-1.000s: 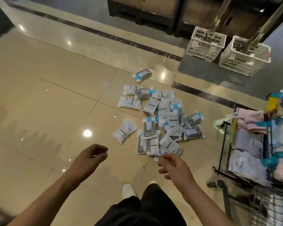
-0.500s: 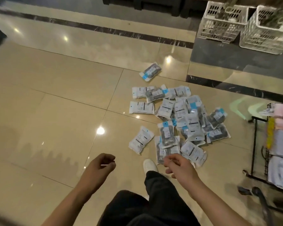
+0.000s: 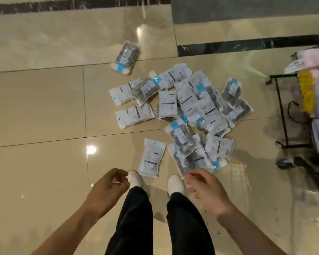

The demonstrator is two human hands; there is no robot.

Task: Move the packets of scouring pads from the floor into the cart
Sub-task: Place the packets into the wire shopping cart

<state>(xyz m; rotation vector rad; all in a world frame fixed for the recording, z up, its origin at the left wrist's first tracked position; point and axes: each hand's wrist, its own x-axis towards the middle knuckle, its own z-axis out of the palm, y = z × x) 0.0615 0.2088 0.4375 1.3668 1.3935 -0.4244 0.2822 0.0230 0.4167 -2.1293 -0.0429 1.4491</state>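
Glossy tiled floor (image 3: pixel 44 107) carries the packets of scouring pads (image 3: pixel 184 111), heaped at twelve o'clock from the feet, the cart (image 3: pixel 282 111) at two o'clock. Left hand (image 3: pixel 109 186) and right hand (image 3: pixel 206 190) hang loosely curled, holding nothing. Packets look light, soft, slippery; pinch an edge.

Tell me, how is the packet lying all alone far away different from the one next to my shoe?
The far packet shows dark pads through clear plastic, and its blue end points toward you. The near packet shows its white printed side. The far packet lies apart from the pile; the near packet sits beside it. Both lie flat on the floor.
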